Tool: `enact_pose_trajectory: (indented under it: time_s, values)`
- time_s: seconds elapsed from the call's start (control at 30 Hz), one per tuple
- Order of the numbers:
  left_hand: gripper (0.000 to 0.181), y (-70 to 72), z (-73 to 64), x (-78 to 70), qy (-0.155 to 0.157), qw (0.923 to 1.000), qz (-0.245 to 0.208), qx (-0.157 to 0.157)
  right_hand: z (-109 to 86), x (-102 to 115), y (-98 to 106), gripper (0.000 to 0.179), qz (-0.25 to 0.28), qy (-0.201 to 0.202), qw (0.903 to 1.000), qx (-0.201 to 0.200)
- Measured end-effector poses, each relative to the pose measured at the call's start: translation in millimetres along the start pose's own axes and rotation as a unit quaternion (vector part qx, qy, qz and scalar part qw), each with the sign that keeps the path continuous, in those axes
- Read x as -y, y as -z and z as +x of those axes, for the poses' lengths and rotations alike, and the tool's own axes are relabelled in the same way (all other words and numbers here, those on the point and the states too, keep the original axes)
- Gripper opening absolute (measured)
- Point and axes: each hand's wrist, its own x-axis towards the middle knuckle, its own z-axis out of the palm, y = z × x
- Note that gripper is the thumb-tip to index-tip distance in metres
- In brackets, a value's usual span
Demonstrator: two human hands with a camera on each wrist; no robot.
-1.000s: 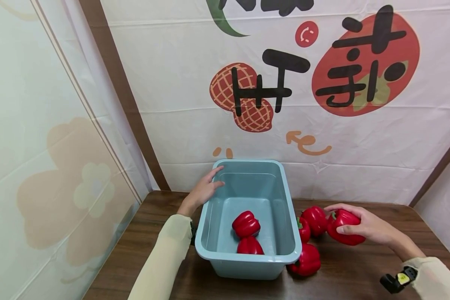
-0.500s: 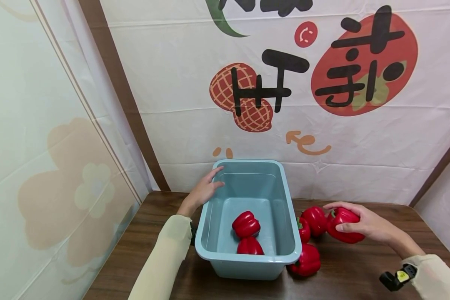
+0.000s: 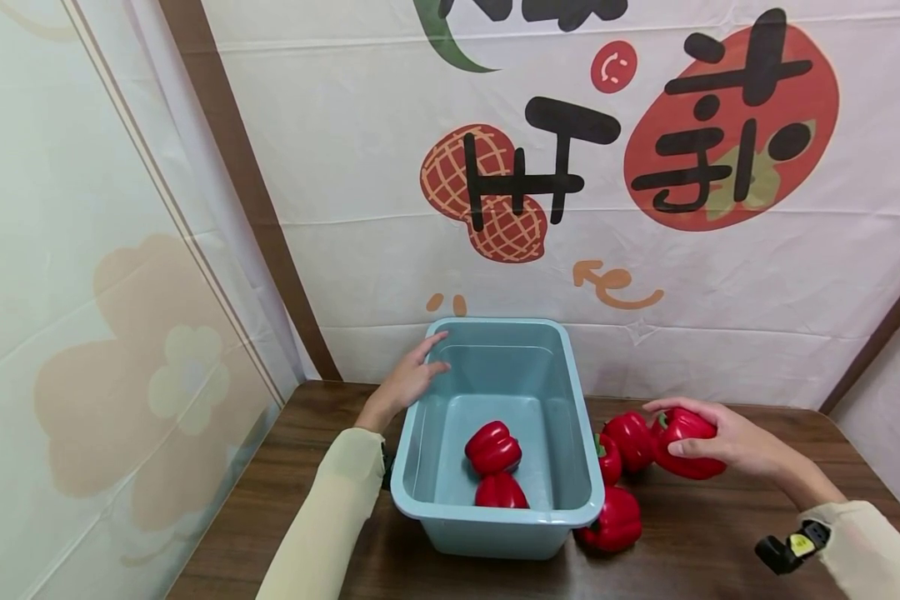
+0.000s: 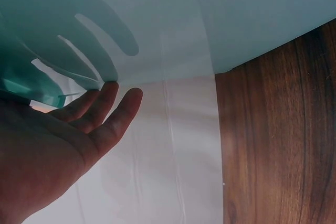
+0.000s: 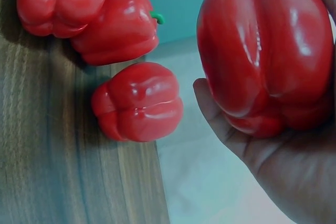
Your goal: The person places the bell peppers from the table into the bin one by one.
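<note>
In the head view my left hand (image 3: 407,379) holds the left rim of a pale blue plastic basin (image 3: 498,517), thumb over the edge. Its other fingers (image 4: 118,121) touch the outer wall in the left wrist view. A glossy red bell pepper (image 3: 692,457) is in my right hand (image 3: 742,439), gripped between thumb and fingers. The right wrist view shows this bell pepper (image 5: 265,51) apart from the table. Two red bell peppers lie inside the basin, a rear one (image 3: 492,448) and a front one (image 3: 501,492).
Right of the basin lie three more red bell peppers: a back one (image 3: 630,442), a partly hidden one (image 3: 607,460) and a front one (image 3: 615,521). The dark wooden table (image 3: 720,542) ends at a white printed cloth (image 3: 720,333) behind.
My right hand has shifted slightly up and to the left with the bell pepper. The left hand, the basin and the other peppers stay in place.
</note>
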Motion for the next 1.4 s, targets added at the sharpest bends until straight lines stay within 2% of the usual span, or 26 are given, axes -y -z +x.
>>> enact_pose_trajectory:
  time_s: [0.23,0.8,1.4]
  values:
    - [0.06,-0.1,2.2,-0.5,0.005,1.0,0.0,-0.002,6.1,2.0,4.0,0.051,-0.004,0.018,0.9998,0.005]
    - [0.06,-0.5,2.8,2.2,0.002,1.0,-0.001,0.002,11.2,10.9,4.4,0.059,-0.012,0.015,0.9998,0.005]
    - [0.059,0.5,2.5,1.2,0.001,1.0,-0.002,0.0,19.1,23.8,8.0,0.052,-0.027,0.035,0.999,0.003]
